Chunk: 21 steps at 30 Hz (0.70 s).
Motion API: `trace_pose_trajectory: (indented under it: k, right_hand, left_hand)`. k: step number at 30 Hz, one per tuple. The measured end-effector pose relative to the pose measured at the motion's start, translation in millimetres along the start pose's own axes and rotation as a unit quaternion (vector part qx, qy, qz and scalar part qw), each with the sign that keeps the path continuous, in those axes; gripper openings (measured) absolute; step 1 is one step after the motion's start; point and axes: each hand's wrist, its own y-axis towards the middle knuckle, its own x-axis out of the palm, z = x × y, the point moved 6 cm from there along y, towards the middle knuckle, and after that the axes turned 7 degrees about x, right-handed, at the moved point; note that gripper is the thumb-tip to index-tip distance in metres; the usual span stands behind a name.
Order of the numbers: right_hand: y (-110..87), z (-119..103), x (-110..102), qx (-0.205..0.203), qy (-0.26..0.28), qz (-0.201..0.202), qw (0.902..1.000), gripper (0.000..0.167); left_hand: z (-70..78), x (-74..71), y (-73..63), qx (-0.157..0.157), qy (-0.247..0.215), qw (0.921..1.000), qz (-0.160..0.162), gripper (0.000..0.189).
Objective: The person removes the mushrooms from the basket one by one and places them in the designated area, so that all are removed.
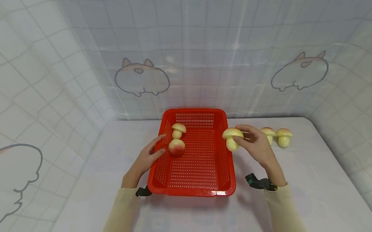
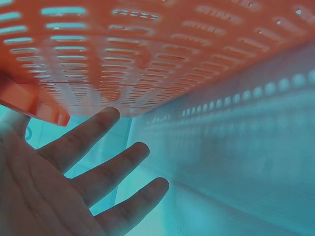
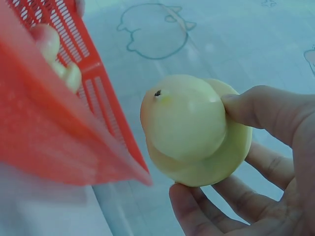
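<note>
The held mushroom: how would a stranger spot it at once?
Find the red basket and, in the head view, its right rim. There the right hand holds the pale yellow mushroom. Unlike the two mushrooms farther right, this one is held.

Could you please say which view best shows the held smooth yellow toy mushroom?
Right wrist: the smooth yellow toy mushroom appears large, stem end visible. The head view shows it smaller, side-on; the left wrist view lacks it.
</note>
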Motion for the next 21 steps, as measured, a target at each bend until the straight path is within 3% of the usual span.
trace_pose_trajectory:
  k: [12,21]
  right_hand:
    - [-7.9,13.9,-29.9,-0.016,-0.001,0.039,0.9991,0.041]
    - [-10.9,27.6,-40.9,0.008,0.010,0.056,0.9984,0.044]
  left_hand:
    - [0.3,2.3,1.0,0.000,0.001,1.0000,0.003,0.057]
    - [-3.0,1.0,-0.3,0.005,-0.003,1.0000,0.005,0.057]
